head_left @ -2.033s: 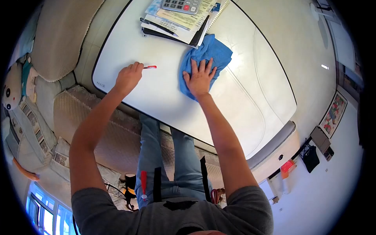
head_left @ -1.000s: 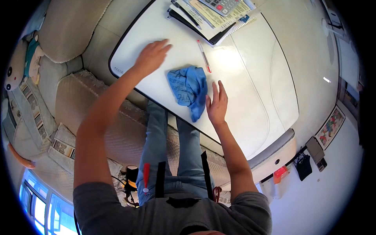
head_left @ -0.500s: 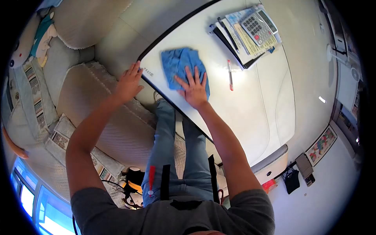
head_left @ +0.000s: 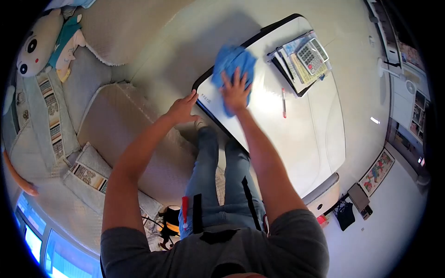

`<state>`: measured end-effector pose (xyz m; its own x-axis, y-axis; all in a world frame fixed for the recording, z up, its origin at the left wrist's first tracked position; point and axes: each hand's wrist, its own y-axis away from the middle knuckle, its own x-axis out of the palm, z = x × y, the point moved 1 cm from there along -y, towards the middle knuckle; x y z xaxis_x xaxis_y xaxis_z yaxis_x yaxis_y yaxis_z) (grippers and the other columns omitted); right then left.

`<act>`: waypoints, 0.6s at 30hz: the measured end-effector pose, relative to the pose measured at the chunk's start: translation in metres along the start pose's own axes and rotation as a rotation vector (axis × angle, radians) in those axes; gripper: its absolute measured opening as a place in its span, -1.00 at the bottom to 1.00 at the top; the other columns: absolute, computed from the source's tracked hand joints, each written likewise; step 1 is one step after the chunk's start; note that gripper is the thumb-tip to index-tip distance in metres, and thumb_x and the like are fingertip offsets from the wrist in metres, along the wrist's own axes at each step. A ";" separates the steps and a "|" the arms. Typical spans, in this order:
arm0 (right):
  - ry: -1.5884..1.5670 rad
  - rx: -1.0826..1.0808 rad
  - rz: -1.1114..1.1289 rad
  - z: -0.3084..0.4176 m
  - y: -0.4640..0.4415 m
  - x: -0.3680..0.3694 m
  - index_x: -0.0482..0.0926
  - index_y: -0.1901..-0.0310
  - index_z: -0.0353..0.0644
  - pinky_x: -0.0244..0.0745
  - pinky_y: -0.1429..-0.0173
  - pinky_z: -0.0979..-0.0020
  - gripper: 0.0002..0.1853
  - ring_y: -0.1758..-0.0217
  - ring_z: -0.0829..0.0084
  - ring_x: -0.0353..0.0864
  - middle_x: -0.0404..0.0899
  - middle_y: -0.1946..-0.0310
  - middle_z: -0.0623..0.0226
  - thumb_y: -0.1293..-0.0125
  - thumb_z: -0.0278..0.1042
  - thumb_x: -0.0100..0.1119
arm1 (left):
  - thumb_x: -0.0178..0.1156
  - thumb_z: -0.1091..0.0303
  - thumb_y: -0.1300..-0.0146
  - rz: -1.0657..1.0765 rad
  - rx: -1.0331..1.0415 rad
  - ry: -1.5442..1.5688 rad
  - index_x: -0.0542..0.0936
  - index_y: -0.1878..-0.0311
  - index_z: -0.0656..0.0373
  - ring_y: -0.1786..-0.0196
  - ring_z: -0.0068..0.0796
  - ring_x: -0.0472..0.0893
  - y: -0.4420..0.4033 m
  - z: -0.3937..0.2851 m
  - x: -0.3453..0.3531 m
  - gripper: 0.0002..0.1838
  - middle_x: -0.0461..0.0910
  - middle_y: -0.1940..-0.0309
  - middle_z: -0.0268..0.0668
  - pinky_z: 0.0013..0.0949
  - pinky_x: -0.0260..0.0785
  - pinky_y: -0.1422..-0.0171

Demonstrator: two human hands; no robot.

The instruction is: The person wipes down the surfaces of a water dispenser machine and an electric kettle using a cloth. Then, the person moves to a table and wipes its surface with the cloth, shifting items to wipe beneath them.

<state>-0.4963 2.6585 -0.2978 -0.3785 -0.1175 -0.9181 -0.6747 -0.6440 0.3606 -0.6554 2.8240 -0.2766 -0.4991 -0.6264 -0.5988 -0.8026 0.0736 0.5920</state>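
Note:
My right hand [head_left: 236,92] lies flat with spread fingers on a crumpled blue cloth [head_left: 234,60], pressing it against the white table [head_left: 278,143]. The cloth reaches over the dark rim at the table's far left edge. My left hand [head_left: 183,109] rests its fingertips on the table's left corner, thumb apart, holding nothing. A red pen [head_left: 284,103] lies on the tabletop to the right of the cloth.
Farther back on the table, a calculator [head_left: 313,56] sits on a stack of papers and notebooks [head_left: 289,72]. A quilted sofa [head_left: 125,125] with cushions and plush toys [head_left: 34,48] stands at the left. A white fan [head_left: 410,87] is at the far right.
My right hand has pushed the cloth away from me, toward the table's far left edge. My left hand stays at the table corner. The view has shifted somewhat.

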 end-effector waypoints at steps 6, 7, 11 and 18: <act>-0.093 -0.035 0.200 0.072 0.091 0.018 0.07 -0.43 0.52 -0.29 -0.39 -0.44 -0.31 -0.56 -0.17 -0.35 -0.36 -0.55 0.18 -0.30 -0.01 0.11 | 0.24 0.05 -0.16 -0.003 0.107 -0.048 0.33 -0.35 0.23 -0.44 -0.02 0.20 -0.008 0.027 0.005 -0.26 0.08 -0.47 -0.09 -0.14 0.13 -0.45; -0.117 -0.011 0.186 0.074 0.090 0.020 0.08 -0.42 0.55 -0.30 -0.39 -0.45 -0.31 -0.56 -0.17 -0.34 -0.36 -0.55 0.19 -0.29 -0.01 0.13 | 0.24 0.05 -0.16 -0.003 0.109 -0.049 0.33 -0.35 0.23 -0.44 -0.02 0.20 -0.007 0.025 0.002 -0.26 0.08 -0.47 -0.09 -0.14 0.13 -0.45; -0.124 -0.004 0.006 0.064 0.065 0.025 0.11 -0.41 0.56 -0.31 -0.39 -0.45 -0.34 -0.56 -0.15 -0.31 -0.33 -0.55 0.20 -0.29 0.03 0.11 | 0.22 0.12 -0.18 0.006 -0.021 -0.061 0.42 -0.28 0.20 -0.47 -0.02 0.14 0.018 0.021 -0.010 -0.38 0.13 -0.45 -0.11 -0.09 0.10 -0.47; -0.129 0.300 -0.158 0.025 -0.069 -0.027 0.08 -0.45 0.40 -0.32 -0.38 -0.45 -0.26 -0.55 -0.21 -0.35 -0.38 -0.55 0.12 -0.26 0.19 0.09 | 0.26 0.17 -0.15 -0.041 -0.025 0.021 0.49 -0.19 0.22 -0.44 -0.04 0.20 0.018 0.062 -0.028 -0.45 0.20 -0.41 -0.11 -0.13 0.17 -0.44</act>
<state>-0.4554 2.7250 -0.2935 -0.3184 0.0747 -0.9450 -0.8802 -0.3935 0.2654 -0.6760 2.8915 -0.2830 -0.4587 -0.6443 -0.6120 -0.8136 0.0277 0.5807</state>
